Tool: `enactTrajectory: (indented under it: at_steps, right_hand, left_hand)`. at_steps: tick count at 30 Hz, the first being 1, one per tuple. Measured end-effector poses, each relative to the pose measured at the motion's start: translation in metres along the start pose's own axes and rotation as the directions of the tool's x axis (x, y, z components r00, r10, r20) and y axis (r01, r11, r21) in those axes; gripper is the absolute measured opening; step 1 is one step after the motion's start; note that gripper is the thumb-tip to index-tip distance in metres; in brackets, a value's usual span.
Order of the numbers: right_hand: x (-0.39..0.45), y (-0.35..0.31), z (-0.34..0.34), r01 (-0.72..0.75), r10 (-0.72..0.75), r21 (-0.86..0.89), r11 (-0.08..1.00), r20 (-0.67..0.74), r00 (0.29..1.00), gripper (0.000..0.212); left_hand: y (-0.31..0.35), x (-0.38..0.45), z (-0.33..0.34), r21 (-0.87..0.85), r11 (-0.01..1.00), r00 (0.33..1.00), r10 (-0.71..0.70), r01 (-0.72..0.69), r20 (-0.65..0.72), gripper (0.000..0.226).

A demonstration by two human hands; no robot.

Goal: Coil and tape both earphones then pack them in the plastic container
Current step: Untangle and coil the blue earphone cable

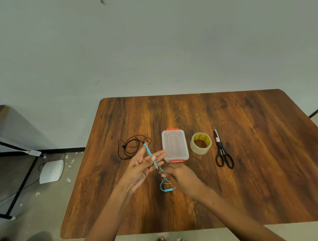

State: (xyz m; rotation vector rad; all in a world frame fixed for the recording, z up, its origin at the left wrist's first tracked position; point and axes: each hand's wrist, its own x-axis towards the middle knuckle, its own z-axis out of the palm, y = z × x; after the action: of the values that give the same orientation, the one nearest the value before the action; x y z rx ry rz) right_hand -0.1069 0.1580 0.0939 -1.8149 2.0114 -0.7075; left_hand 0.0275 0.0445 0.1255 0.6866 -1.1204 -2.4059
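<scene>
Coiling the blue earphone (151,156) looks barely begun, going by the pic: cord runs across the left hand (143,165), whose fingers are straight and spread, w/ the thumb seeming to press the cord near the plug. Right hand (177,175) is curled, pinching the cord just below; the rest hangs in loose loops under it, above the surface (248,180). Black earphone (133,146) lies in a loose tangle on the surface, just beyond the left hand, not taped. Plastic container (175,145) sits lid on, red clips at both ends, just past the fingertips, nothing visible inside. Tape roll (201,142) & scissors (222,150) lie right of it, untouched. Left to do, I'd say: wind both, tape both, open box, pack.
</scene>
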Motion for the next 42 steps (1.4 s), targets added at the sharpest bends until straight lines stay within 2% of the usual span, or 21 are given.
enactTrajectory:
  at_steps: [5, 8, 11, 15, 19, 25, 29, 32, 36, 38, 40, 42]
  right_hand:
    - [0.000, -0.002, 0.001, 0.205, -0.201, -0.247, 0.947, 0.041, 0.979, 0.016]
    - [0.007, 0.001, -0.014, 0.212, -0.194, -0.284, 0.935, 0.093, 0.977, 0.021]
    - [0.014, 0.006, -0.034, 0.213, -0.184, -0.261, 0.941, 0.132, 0.974, 0.022]
    - [0.021, 0.011, -0.053, 0.211, -0.192, -0.074, 0.975, 0.211, 0.959, 0.013]
    - [0.029, 0.019, -0.065, 0.101, -0.117, 0.076, 0.992, 0.236, 0.965, 0.012]
    - [0.033, 0.023, -0.075, 0.017, -0.070, 0.302, 0.953, 0.166, 0.984, 0.010]
    - [0.029, 0.024, -0.068, -0.046, -0.043, 0.454, 0.890, 0.183, 0.982, 0.008]
    - [0.021, 0.016, -0.053, -0.097, -0.015, 0.563, 0.821, 0.190, 0.982, 0.020]
    - [0.006, 0.008, -0.022, -0.092, -0.004, 0.492, 0.866, 0.191, 0.982, 0.023]
    - [0.002, 0.008, -0.011, -0.114, 0.045, 0.434, 0.893, 0.167, 0.985, 0.021]
    - [0.000, 0.007, -0.004, -0.105, 0.066, 0.333, 0.937, 0.127, 0.990, 0.012]
    - [0.000, 0.006, 0.000, -0.093, 0.069, 0.253, 0.963, 0.100, 0.993, 0.011]
  left_hand:
    - [-0.016, 0.005, -0.002, 0.195, 0.981, 0.992, 0.032, -0.008, -0.121, 0.087]
    - [-0.021, 0.002, -0.007, 0.325, 0.939, 0.992, -0.087, 0.112, -0.088, 0.083]
    - [-0.020, -0.003, -0.014, 0.343, 0.910, 0.969, -0.249, 0.233, 0.003, 0.081]
    - [-0.010, -0.013, -0.011, 0.385, 0.873, 0.891, -0.400, 0.300, 0.213, 0.072]
    - [-0.005, -0.019, -0.007, 0.428, 0.849, 0.778, -0.486, 0.311, 0.398, 0.062]
    - [0.000, -0.023, -0.005, 0.393, 0.861, 0.665, -0.502, 0.323, 0.553, 0.068]
    - [0.002, -0.023, -0.007, 0.266, 0.904, 0.644, -0.425, 0.333, 0.637, 0.069]
    - [0.005, -0.020, -0.004, 0.144, 0.945, 0.667, -0.311, 0.295, 0.677, 0.070]
    - [0.009, -0.014, -0.003, -0.029, 0.959, 0.765, -0.206, 0.281, 0.610, 0.074]
    - [0.011, -0.011, -0.004, -0.115, 0.954, 0.831, -0.176, 0.276, 0.527, 0.070]
    - [0.010, -0.010, -0.004, -0.152, 0.956, 0.909, -0.179, 0.251, 0.376, 0.063]
    - [0.008, -0.009, -0.004, -0.148, 0.963, 0.949, -0.183, 0.226, 0.257, 0.063]
